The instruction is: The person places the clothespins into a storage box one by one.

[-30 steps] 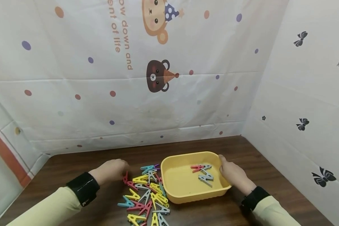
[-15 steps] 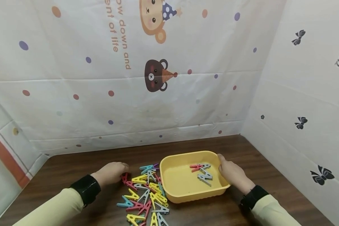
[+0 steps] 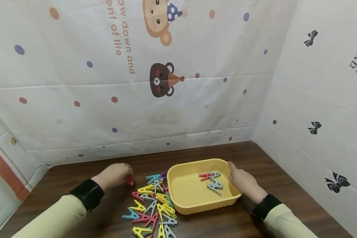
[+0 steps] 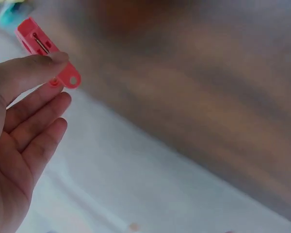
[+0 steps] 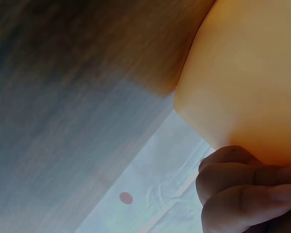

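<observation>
Between thumb and fingers my left hand (image 3: 116,174) pinches a red clothespin (image 4: 48,53), raised a little off the table left of the pile. Its spring and one holed handle end show in the left wrist view. My right hand (image 3: 244,181) grips the right side of a yellow plastic basin (image 3: 184,188), thumb at the rim and fingers curled against the outer wall (image 5: 242,73). Inside the basin lie a red clothespin (image 3: 206,176) and several grey ones (image 3: 215,187). Left of the basin spreads a pile of yellow (image 3: 145,189), red, blue and grey clothespins.
The dark wood table (image 3: 226,228) meets a white printed cloth wall (image 3: 137,115) at the back and another (image 3: 300,132) on the right. A purple clothespin (image 3: 163,176) lies at the pile's far end, close to the basin.
My left hand has taken a red clothespin from the pile's left edge and lifted it slightly up and away. My right hand stays at the basin. The head view has shifted slightly.
</observation>
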Action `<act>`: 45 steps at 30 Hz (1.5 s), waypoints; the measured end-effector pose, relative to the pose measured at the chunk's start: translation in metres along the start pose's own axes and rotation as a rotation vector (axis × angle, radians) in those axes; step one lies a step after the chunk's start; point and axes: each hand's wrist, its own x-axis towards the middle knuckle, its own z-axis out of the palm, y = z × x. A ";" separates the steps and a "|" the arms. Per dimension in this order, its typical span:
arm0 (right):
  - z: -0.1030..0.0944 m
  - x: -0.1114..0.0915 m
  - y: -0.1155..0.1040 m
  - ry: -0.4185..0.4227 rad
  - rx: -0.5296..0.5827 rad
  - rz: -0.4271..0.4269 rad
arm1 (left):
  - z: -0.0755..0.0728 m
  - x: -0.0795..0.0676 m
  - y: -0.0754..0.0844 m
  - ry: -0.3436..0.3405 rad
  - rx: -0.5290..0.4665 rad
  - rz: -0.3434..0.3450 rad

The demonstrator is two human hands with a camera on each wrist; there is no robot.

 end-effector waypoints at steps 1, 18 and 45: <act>0.000 0.000 0.000 0.001 -0.002 -0.001 | -0.007 0.004 0.000 0.016 -0.011 -0.008; -0.002 0.000 0.001 0.002 -0.004 0.004 | -0.107 0.095 0.075 0.194 -0.174 0.052; -0.001 -0.001 -0.002 0.008 0.002 0.001 | -0.045 0.190 0.174 0.084 -0.487 0.164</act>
